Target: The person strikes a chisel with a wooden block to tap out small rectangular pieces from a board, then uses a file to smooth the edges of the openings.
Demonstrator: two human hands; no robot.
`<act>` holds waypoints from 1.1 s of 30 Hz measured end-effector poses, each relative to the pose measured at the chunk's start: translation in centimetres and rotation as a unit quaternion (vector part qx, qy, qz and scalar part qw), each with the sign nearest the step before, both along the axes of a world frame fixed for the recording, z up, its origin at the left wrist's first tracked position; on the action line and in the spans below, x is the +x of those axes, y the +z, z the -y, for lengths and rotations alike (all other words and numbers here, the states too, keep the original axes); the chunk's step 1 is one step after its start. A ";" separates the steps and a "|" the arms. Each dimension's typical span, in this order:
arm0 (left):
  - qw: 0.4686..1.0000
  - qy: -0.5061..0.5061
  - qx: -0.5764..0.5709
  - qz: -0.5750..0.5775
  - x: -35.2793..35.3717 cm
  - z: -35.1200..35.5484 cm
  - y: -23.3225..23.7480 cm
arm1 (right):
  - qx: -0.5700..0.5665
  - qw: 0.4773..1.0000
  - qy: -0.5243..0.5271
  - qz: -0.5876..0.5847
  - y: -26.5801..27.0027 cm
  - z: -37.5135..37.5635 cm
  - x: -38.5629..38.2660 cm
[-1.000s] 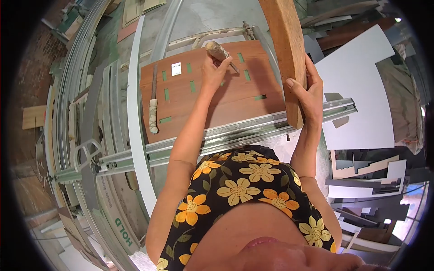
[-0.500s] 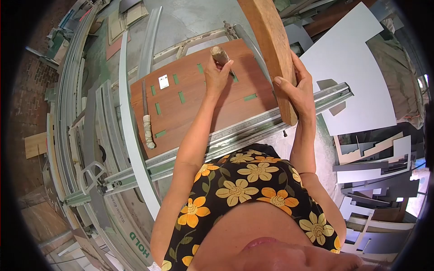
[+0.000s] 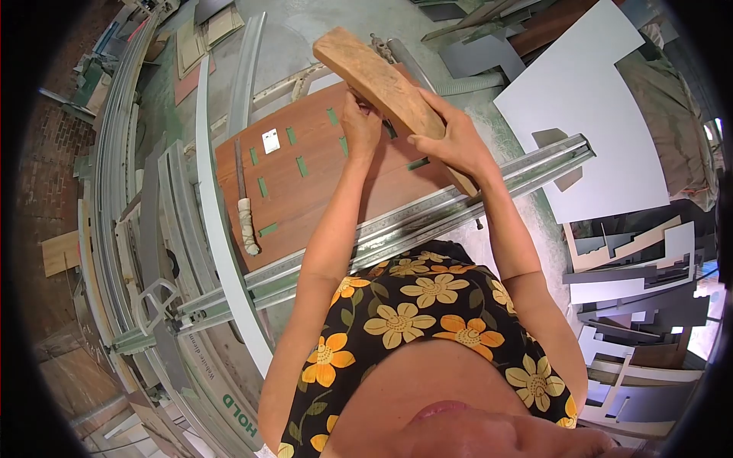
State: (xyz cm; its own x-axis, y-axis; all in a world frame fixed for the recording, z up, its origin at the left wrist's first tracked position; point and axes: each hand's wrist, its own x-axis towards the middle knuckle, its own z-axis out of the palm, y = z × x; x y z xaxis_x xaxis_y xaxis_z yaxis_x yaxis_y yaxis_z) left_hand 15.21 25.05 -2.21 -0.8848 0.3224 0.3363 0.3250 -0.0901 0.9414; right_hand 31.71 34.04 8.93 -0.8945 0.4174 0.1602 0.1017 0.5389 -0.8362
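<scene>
A long wooden block (image 3: 374, 72) is gripped near its lower end by the right hand (image 3: 450, 145), fingers wrapped fully round it, and is held slanting over the left hand (image 3: 360, 126); the left fingers are curled shut on a thin tool (image 3: 390, 129), largely hidden beneath the block, its tip set against a brown panel (image 3: 321, 191); the panel is cut with small green slots (image 3: 303, 166) and marked with a white label (image 3: 270, 140); a file with a wrapped handle (image 3: 246, 221) is seen lying near the panel's left edge; an aluminium rail (image 3: 427, 210) is laid along its near side
</scene>
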 end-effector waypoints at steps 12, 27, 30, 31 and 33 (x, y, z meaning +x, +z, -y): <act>0.994 0.005 -0.041 -0.102 1.0 0.5 0.4 | 0.019 1.000 0.011 0.008 2.0 0.8 0.7; 0.996 -0.007 -0.076 -0.049 1.0 1.5 2.6 | -0.013 0.999 -0.018 -0.039 2.2 1.4 2.1; 0.992 0.002 -0.092 -0.084 0.5 1.3 2.0 | 0.001 0.998 -0.024 -0.066 2.0 1.0 2.0; 0.992 0.002 -0.096 -0.083 0.6 1.2 2.1 | 0.003 0.997 -0.023 -0.072 2.0 1.0 1.9; 0.991 0.002 -0.105 -0.080 1.0 1.2 2.2 | 0.006 0.997 -0.023 -0.080 1.8 1.0 1.8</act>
State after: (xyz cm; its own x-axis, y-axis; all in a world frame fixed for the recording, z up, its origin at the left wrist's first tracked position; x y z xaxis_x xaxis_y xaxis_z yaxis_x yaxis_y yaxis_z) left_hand 16.23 23.81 -0.02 -0.8265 0.3976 0.3985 0.4721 0.1042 0.8754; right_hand 33.56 33.02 10.77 -0.8372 0.4541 0.3048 -0.0079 0.5471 -0.8370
